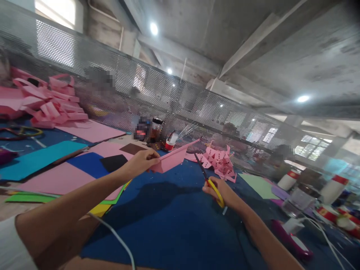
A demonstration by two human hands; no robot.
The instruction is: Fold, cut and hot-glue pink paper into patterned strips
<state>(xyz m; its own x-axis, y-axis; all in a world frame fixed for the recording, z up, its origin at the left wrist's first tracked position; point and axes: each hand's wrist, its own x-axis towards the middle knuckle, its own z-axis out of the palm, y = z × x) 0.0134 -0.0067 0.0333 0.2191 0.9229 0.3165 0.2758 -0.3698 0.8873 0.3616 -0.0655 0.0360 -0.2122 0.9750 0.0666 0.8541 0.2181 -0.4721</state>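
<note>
My left hand (144, 160) pinches the left end of a folded pink paper sheet (173, 157), held above the blue table covering (168, 217). In my right hand (221, 191) is a pair of scissors (216, 192) with yellow handles and dark blades. The blades point up and to the left, close to the sheet's right end. Whether they touch the paper I cannot tell. Behind the scissors lies a heap of cut pink paper pieces (221, 159) with dark dots. Sheets of pink, blue, black and brown paper (132, 149) lie beyond and under my left forearm.
A pile of pink paper strips (56, 105) and a turquoise sheet (42, 159) lie at left. A perforated metal screen (157, 86) crosses the back. At right are a clear container (299, 200), a purple device (292, 240) and white cables. Another cable (120, 238) runs in front.
</note>
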